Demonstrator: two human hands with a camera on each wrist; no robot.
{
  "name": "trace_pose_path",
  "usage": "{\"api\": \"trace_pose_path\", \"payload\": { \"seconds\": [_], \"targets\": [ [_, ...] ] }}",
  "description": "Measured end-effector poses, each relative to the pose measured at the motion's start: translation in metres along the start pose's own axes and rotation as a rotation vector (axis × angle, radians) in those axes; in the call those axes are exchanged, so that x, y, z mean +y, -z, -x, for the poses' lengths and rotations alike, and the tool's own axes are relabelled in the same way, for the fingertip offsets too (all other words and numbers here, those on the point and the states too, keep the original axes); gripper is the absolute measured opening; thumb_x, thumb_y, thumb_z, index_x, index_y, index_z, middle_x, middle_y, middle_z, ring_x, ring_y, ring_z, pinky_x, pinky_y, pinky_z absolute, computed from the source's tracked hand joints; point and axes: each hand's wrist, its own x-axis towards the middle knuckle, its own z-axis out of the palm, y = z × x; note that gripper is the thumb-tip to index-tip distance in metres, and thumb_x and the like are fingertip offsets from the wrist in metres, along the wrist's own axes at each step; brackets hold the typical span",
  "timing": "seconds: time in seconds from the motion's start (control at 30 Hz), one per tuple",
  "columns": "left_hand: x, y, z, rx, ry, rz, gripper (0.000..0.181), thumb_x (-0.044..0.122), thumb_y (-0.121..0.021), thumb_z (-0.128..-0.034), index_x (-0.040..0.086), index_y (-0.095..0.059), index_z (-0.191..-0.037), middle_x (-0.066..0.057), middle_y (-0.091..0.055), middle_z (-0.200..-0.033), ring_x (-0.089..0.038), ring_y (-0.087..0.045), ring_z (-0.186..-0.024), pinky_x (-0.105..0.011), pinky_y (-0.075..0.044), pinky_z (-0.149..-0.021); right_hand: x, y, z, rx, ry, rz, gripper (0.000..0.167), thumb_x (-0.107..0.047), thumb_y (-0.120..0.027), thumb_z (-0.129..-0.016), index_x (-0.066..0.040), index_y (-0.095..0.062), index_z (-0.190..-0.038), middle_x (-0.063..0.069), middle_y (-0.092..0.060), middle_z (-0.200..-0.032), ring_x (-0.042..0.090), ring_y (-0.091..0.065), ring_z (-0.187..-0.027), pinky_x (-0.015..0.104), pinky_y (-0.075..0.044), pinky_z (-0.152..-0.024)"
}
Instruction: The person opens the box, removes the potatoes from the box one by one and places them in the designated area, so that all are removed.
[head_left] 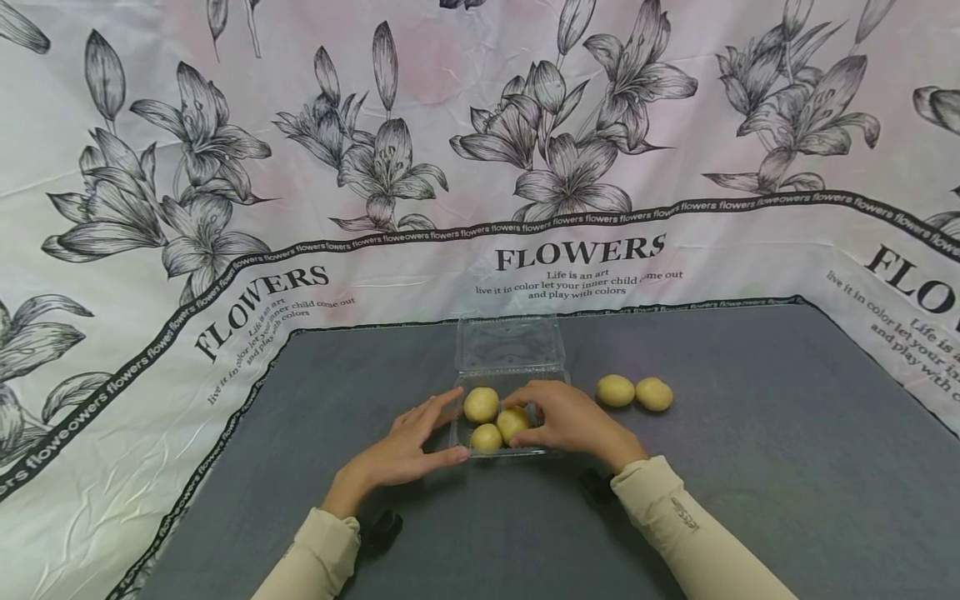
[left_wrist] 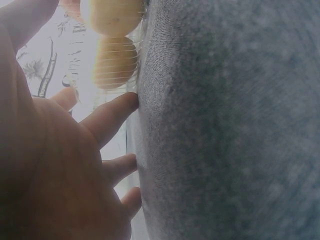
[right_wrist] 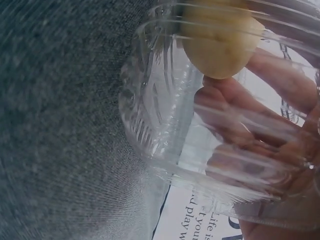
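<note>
Backdrop cloth (head_left: 420, 296) reads "FLOWERS / Life is an art"; rightmost copy cut off at "FLO". Right sleeve (head_left: 678, 512) lettering illegible. Clear container (head_left: 517, 382), lid (head_left: 510, 343) open toward desk's (head_left: 757, 442) far edge, holds three potatoes (head_left: 481, 405); right hand (head_left: 573, 421) pinches one between fingers, partly hiding it. Left hand's (head_left: 405, 446) fingers spread beside container, contact unclear. Two loose potatoes (head_left: 615, 391) lie nearer desk's right edge.

Floral cloth (head_left: 465, 187), black FLOWERS lettering (head_left: 581, 252), behind and beside grey tabletop (head_left: 757, 450)
</note>
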Motion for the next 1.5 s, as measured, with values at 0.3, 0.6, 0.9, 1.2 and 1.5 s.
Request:
{"api": "trace_pose_path", "payload": {
  "seconds": [0.3,0.6,0.9,1.2,1.5],
  "targets": [
    [0.000,-0.001,-0.001,0.004,0.003,-0.006,0.090,0.062,-0.061,-0.0953,0.042,-0.006,-0.163,0.009,-0.035,-0.164,-0.024,-0.005,-0.161,-0.064,-0.004,-0.124,-0.001,0.000,-0.003,-0.021,-0.004,0.042,0.050,-0.037,-0.083,-0.086,-0.016,-0.071,-0.129,0.001,-0.073,-0.121,0.012,-0.062,-0.080,0.025,-0.047,-0.065],
    [0.000,0.000,0.000,-0.003,0.001,-0.003,0.089,0.062,-0.060,-0.0957,0.043,-0.005,-0.163,0.009,-0.034,-0.165,-0.024,-0.004,-0.161,-0.063,-0.003,-0.125,0.000,-0.002,-0.003,0.001,-0.002,0.028,0.049,-0.037,-0.084,-0.086,-0.015,-0.072,-0.128,-0.001,-0.074,-0.114,0.002,-0.056,-0.070,0.022,-0.045,-0.060],
    [-0.001,-0.001,-0.001,-0.011,0.002,-0.001,0.089,0.062,-0.060,-0.0958,0.044,-0.005,-0.163,0.010,-0.033,-0.165,-0.025,-0.003,-0.161,-0.063,-0.003,-0.125,0.000,-0.002,-0.001,0.031,0.004,-0.005,0.049,-0.037,-0.084,-0.085,-0.017,-0.072,-0.127,-0.003,-0.073,-0.106,0.000,-0.053,-0.067,0.022,-0.045,-0.058],
    [0.000,0.000,-0.001,-0.009,0.004,-0.001,0.089,0.062,-0.060,-0.0956,0.043,-0.005,-0.163,0.010,-0.034,-0.164,-0.026,-0.003,-0.161,-0.064,-0.003,-0.124,0.003,-0.004,0.004,0.084,0.030,-0.017,0.051,-0.041,-0.083,-0.085,-0.018,-0.071,-0.128,-0.003,-0.072,-0.114,0.010,-0.060,-0.079,0.023,-0.048,-0.066],
    [0.001,0.000,-0.001,-0.008,-0.002,-0.004,0.089,0.061,-0.060,-0.0962,0.042,-0.005,-0.163,0.010,-0.034,-0.164,-0.028,-0.002,-0.161,-0.063,-0.002,-0.125,0.007,-0.002,0.009,0.139,0.055,-0.075,0.055,-0.041,-0.083,-0.085,-0.016,-0.070,-0.131,-0.001,-0.072,-0.117,0.017,-0.062,-0.086,0.026,-0.050,-0.070]
  ]
}}
